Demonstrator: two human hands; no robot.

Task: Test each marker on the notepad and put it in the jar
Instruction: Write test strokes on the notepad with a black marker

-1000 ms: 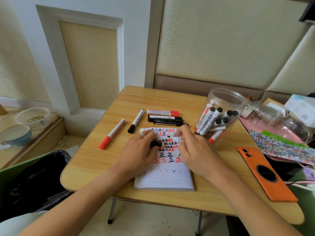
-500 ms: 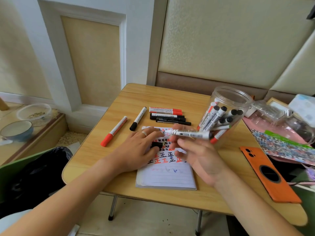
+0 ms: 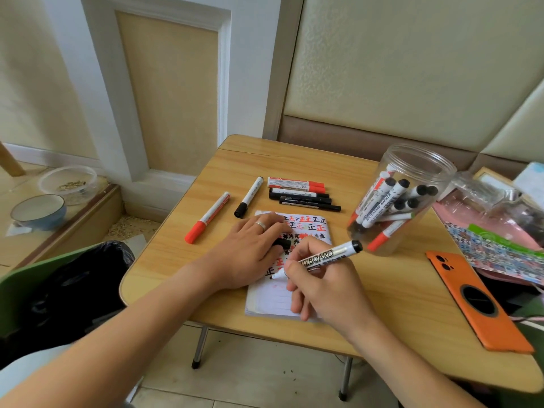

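The right hand (image 3: 329, 287), low and just right of centre, is gripping a whiteboard marker (image 3: 321, 259) in a writing hold, fingers curled round the barrel, tip angled down to the notepad (image 3: 275, 304) at mid-frame. Whether the tip is touching the paper I cannot quite tell, but it is right at the edge of the last written row. The left hand (image 3: 250, 254) is lying across the pad to the left, fingers mostly flat and together, and it is pinning a black cap (image 3: 282, 243) under them; I cannot tell how firmly.

The page above is filling up with red and black marks, so the stroke wants to land on the blank lines just below. Light pressure and a short mark should be enough to judge the ink. The left hand is doing well to be steadying the pad.

The jar (image 3: 412, 184) is standing at the right, already holding several markers. Six loose markers (image 3: 300, 191) are waiting at the top of the table (image 3: 397, 304).
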